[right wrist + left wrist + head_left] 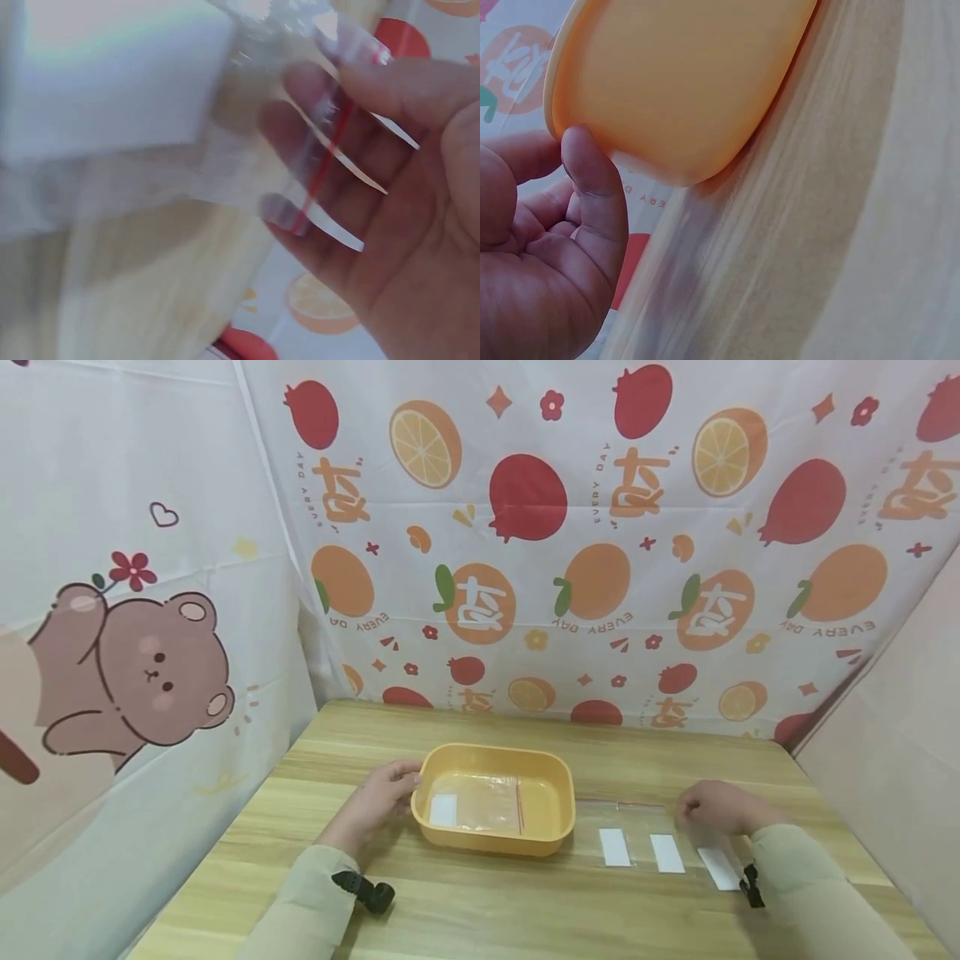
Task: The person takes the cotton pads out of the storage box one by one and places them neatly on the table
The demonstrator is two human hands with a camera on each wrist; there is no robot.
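While the left hand [381, 802] steadies the tub [491, 843], the right hand [716, 810] takes a bag [225, 172]

We see left thumb and forefinger pinching the tub's 9 o'clock rim. Right thumb and forefinger pinch the bag near its red zip [330, 161], other fingers slightly spread behind; a white card [120, 82] shows inside. Step in hand, we judge: picking up, at the tub's 3 o'clock. Next move likely calls for a firm pinch, lifting clear. Tub contents: one bag [487, 802], card [443, 810] at 9 o'clock. Two more bags [652, 821], one card each, lie between.

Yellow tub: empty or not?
Not empty: the head view shows a clear bag with a white patch inside the tub.
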